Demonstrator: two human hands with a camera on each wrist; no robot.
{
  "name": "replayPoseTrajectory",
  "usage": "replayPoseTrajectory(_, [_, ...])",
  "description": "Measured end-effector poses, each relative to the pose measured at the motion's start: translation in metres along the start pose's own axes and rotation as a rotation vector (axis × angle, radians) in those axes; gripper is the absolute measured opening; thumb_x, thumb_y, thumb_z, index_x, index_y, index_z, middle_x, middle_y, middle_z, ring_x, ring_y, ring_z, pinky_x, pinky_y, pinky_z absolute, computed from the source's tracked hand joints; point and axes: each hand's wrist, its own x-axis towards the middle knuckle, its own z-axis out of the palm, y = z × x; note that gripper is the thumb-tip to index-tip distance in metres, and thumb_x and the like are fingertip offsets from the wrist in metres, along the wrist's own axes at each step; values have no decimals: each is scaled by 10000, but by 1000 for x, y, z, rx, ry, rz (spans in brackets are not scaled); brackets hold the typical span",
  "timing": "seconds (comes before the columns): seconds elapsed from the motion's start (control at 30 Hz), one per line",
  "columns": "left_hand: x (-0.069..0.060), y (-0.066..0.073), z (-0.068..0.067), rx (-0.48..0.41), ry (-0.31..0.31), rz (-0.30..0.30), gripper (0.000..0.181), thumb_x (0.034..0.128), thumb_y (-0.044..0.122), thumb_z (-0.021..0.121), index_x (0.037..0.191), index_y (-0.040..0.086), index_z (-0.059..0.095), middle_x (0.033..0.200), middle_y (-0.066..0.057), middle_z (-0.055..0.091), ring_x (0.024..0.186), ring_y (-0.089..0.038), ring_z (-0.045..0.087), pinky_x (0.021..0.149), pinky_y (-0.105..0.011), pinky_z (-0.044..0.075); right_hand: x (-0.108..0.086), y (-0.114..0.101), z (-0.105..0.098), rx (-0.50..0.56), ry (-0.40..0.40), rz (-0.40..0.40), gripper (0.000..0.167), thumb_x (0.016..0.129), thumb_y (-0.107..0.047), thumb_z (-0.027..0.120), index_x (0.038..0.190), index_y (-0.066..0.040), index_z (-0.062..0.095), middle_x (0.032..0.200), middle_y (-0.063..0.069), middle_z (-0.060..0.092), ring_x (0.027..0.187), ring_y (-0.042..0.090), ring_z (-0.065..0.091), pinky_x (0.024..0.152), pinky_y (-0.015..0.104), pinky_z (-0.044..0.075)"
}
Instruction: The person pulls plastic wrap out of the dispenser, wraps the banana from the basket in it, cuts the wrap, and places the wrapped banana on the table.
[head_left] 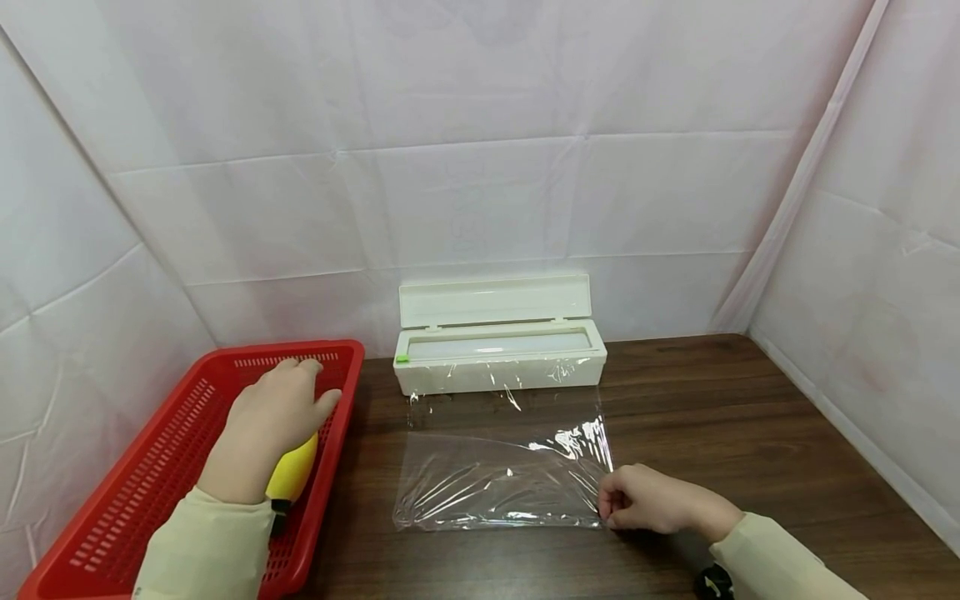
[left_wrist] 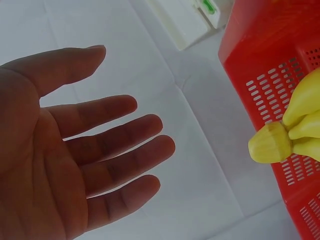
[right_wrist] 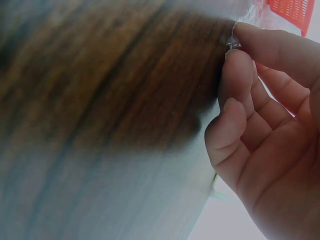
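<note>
A sheet of clear cling film (head_left: 502, 483) lies drawn out over the table from a white cling film box (head_left: 498, 375), whose lid stands raised. My right hand (head_left: 648, 500) pinches the near right corner of the film; in the right wrist view, thumb and forefinger hold its bunched edge (right_wrist: 232, 42). Above the red basket (head_left: 345, 433) hovers my left hand (head_left: 277, 408), holding nothing, its fingers (left_wrist: 120, 150) spread and fairly straight in the left wrist view. Inside the basket is a bunch of yellow bananas (left_wrist: 305, 120), partly hidden by my left forearm in the head view.
The brown wooden table (head_left: 690, 408) extends to the right of the box. White cloth walls (head_left: 480, 200) enclose the back and both sides, with the box close to the back one. A small green piece (head_left: 402, 358) sits at the box's left end.
</note>
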Motion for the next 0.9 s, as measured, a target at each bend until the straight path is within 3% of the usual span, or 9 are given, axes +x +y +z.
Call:
replayPoseTrajectory(0.3, [3, -10, -2, 10, -15, -3, 498, 902, 254, 578, 1263, -80, 503, 1169, -306, 536, 1052, -453, 547, 815, -570, 477, 0, -1, 0, -3, 4, -16, 125, 774, -49, 676, 736, -150, 613, 630, -157, 511, 562, -68, 442, 519, 162, 408])
replayPoseTrajectory(0.9, [11, -26, 2, -10, -99, -67, 585, 915, 279, 562, 1340, -93, 413, 1282, -368, 426, 1117, -491, 490, 818, -588, 472, -1, 0, 1, 19, -7, -2, 119, 778, -43, 676, 742, -141, 618, 633, -168, 504, 563, -66, 450, 523, 163, 419])
